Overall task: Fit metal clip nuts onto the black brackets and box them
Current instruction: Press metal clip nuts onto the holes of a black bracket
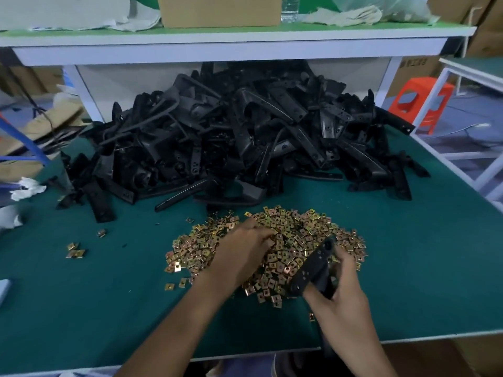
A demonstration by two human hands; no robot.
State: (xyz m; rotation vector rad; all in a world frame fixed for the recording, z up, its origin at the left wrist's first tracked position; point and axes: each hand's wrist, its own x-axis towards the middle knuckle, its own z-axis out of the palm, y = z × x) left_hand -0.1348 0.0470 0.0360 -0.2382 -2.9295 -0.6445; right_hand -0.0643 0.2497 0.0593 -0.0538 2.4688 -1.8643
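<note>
Now left grip on clip nuts (right grip holds bracket).

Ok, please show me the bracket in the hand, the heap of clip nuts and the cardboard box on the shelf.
held bracket (313, 269): head view, middle of its flat face.
heap of clip nuts (295, 234): head view, upper middle of the heap.
cardboard box (217, 10): head view, its front wall.

Both bare forearms rise from the bottom edge toward the centre of the frame. The left hand lies palm down at mid-frame, its fingers bent downward and their tips hidden, so any pinch cannot be told. The right hand, lower right of centre, grips a black bracket, fingers curled round it.
</note>
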